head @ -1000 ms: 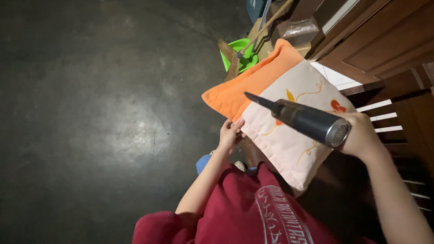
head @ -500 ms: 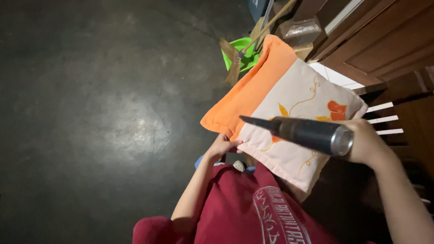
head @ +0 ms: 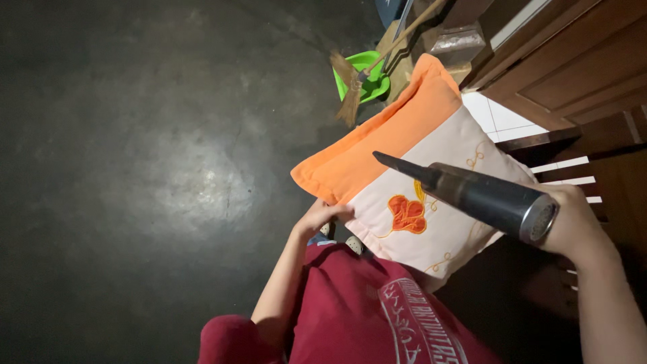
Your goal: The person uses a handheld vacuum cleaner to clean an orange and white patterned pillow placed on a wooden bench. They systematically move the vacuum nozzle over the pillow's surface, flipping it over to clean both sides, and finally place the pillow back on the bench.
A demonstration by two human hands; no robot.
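My left hand (head: 323, 214) grips the lower left edge of a square cushion (head: 397, 145) that has an orange band and a cream panel with an embroidered orange flower. It holds the cushion up in front of me. My right hand (head: 573, 226) is closed around the rear of a dark metallic handheld blower (head: 485, 195). The blower's narrow black nozzle points left across the cream panel, close above it. My red shirt fills the bottom of the view.
A straw broom (head: 350, 94) and a green dustpan (head: 367, 71) lean at the top centre. Brown wooden panelling (head: 566, 61) and a dark wooden chair with slats (head: 573, 145) stand on the right. Dark polished floor (head: 148, 168) spreads left.
The cushion has been turned in my left hand, so the flower now sits lower and nearer the middle. The blower has shifted slightly right and down.
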